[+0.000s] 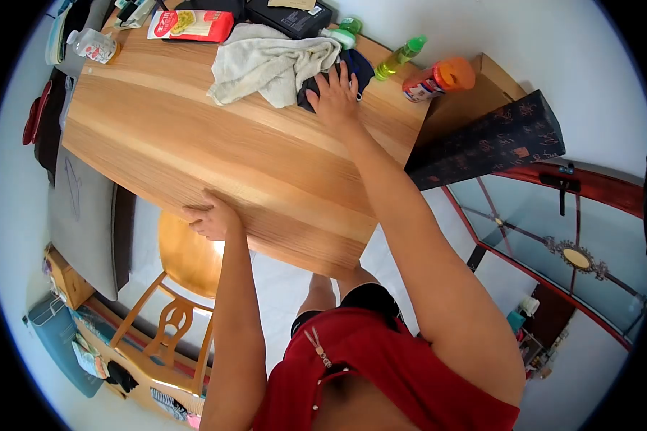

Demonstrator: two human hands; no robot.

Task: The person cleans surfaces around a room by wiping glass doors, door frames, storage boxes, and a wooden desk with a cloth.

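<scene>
My right hand [336,99] lies on a dark cloth [309,92] near the far side of the wooden table [194,136], its fingers spread and pressed flat. Against that hand, on its left, is a crumpled whitish towel [266,65]. Beyond the fingertips a dark blue piece of fabric [359,70] shows; whether it belongs to the dark cloth I cannot tell. At the table's near edge my left hand [216,218] grips the rim, thumb on the top and the other fingers over the side.
Along the back stand a red-and-white food packet [194,26], a black box [287,18], a green bottle [401,57] and an orange-lidded jar [438,77]. A clear bottle [97,47] is at the far left. A wooden chair [187,258] sits by the near edge, a long dark patterned box [492,144] at right.
</scene>
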